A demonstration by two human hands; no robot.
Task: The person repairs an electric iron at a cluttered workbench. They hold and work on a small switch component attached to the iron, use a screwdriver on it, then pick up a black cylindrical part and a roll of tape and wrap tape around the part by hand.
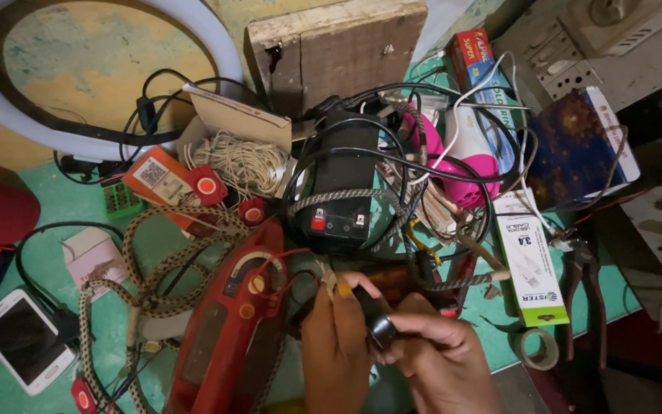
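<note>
a person's two hands meet low over a crowded green workbench (55, 207). the left hand (336, 341) is curled, its fingertips pinching thin wire ends (325, 277) just above the knuckles; the right hand (438, 356) is closed around a small dark cylindrical part (381, 328) with a shiny end, pressed close against the left. just beside the left hand lies a red clothes iron (227, 337), its braided cord (147, 268) looping away across the bench. directly beyond the hands stands a black battery (339, 192) wrapped in black cables. a pink and white hair dryer (465, 157) lies behind it to the right. pliers (584, 284) with dark red handles rest at the right edge, near a roll of tape (538, 349) and a white and green cable box (530, 261). a white smartphone (24, 341) lies far left, and a ring light (9, 84) curves over the top left corner.
</note>
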